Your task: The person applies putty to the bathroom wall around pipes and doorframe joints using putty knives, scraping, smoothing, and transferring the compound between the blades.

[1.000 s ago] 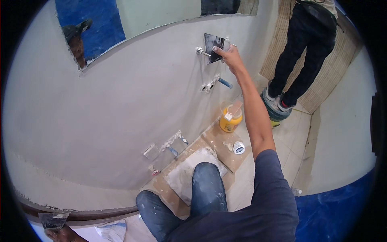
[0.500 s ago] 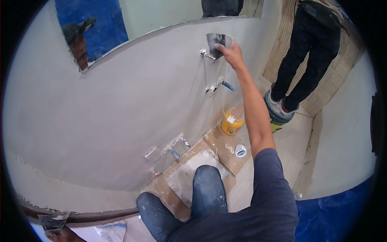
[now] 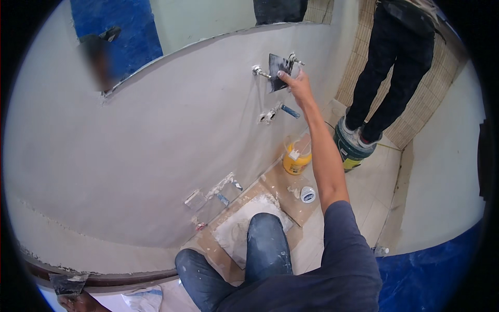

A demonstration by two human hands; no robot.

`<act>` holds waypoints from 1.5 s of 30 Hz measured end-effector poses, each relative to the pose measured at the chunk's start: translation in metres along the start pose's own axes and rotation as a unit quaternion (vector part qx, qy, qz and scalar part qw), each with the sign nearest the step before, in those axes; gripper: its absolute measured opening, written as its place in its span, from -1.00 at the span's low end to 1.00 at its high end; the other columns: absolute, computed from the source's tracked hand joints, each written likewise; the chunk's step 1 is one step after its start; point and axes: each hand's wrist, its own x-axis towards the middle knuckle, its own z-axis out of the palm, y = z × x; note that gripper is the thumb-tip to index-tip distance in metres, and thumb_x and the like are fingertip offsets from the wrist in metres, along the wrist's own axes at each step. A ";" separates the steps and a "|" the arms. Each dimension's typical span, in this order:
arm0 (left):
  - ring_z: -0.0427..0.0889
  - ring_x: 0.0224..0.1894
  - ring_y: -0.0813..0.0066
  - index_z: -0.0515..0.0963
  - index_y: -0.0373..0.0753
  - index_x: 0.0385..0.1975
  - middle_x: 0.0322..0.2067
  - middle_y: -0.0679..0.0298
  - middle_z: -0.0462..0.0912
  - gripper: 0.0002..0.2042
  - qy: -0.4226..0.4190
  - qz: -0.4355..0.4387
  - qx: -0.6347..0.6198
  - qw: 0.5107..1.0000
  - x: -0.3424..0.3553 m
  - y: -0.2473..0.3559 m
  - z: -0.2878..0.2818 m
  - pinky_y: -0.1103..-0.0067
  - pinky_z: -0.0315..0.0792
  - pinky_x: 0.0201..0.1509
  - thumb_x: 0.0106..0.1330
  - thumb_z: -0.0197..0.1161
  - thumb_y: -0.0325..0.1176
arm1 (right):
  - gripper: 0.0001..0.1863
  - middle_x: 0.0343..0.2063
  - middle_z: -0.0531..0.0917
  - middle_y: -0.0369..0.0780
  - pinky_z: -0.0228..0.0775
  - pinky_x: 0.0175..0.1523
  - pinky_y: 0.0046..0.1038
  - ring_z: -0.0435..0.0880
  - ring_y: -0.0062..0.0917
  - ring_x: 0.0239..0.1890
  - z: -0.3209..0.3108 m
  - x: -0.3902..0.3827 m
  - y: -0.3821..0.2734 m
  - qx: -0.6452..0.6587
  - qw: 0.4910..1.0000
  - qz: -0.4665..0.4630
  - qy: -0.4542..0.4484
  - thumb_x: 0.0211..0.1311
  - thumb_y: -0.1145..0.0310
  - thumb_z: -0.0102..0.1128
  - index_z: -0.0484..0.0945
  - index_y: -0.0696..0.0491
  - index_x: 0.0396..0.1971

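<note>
My right hand (image 3: 300,87) reaches out to the pale plastered wall (image 3: 156,135), pinching a wide putty knife (image 3: 279,78) between thumb and fingers. Its dark, plaster-smeared blade stands between two metal pipe stubs, a left one (image 3: 258,71) and a right one (image 3: 295,58). Below the blade, a blue pipe end (image 3: 290,111) sticks out beside rough holes. At the lower left edge, my left hand (image 3: 78,301) is closed on a second wide scraper (image 3: 69,283); the frame's edge cuts off much of that hand.
A person (image 3: 397,57) in dark trousers stands on a dark green bucket (image 3: 347,149) at right. A yellow tub (image 3: 297,162) and a round lid (image 3: 308,194) sit by the wall. Plaster-covered sheeting (image 3: 228,229) lies near my knees. Blue sheeting (image 3: 431,281) spreads at lower right.
My right hand has moved slightly down with the putty knife, whose blade has turned more upright. The right pipe stub now shows beside it. My left hand has hardly moved.
</note>
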 end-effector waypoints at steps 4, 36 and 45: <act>0.69 -0.04 0.16 0.66 -0.25 -0.04 -0.02 0.19 0.73 -0.58 0.020 -0.005 0.000 1.000 -0.021 -0.027 0.021 0.37 0.57 0.11 0.20 0.47 -0.12 | -0.49 -0.32 0.68 -0.38 0.24 -0.50 -0.60 0.55 -0.72 -0.43 0.028 -0.016 0.024 0.110 0.992 0.053 0.014 0.10 0.20 0.56 0.51 0.03 -0.02; 0.69 -0.08 0.03 0.62 -0.30 -0.04 -0.09 0.07 0.71 -0.60 0.039 -0.034 -0.026 0.998 0.023 0.027 -0.036 0.32 0.64 -0.04 0.21 0.45 -0.20 | -0.52 -0.14 0.59 -0.03 0.45 0.00 -0.21 0.57 -0.07 -0.05 0.000 -0.007 0.044 -0.358 0.908 -0.210 -0.058 -0.11 0.45 0.49 0.47 0.16 -0.16; 0.70 -0.13 0.04 0.62 -0.34 -0.10 -0.11 0.01 0.70 -0.61 0.016 -0.077 0.012 0.997 0.020 0.029 -0.036 0.31 0.62 -0.08 0.20 0.44 -0.19 | -0.53 -0.09 0.54 -0.07 0.42 0.09 -0.17 0.52 -0.05 0.01 -0.021 0.066 0.001 -0.426 0.846 -0.319 -0.038 -0.08 0.48 0.45 0.47 0.12 -0.11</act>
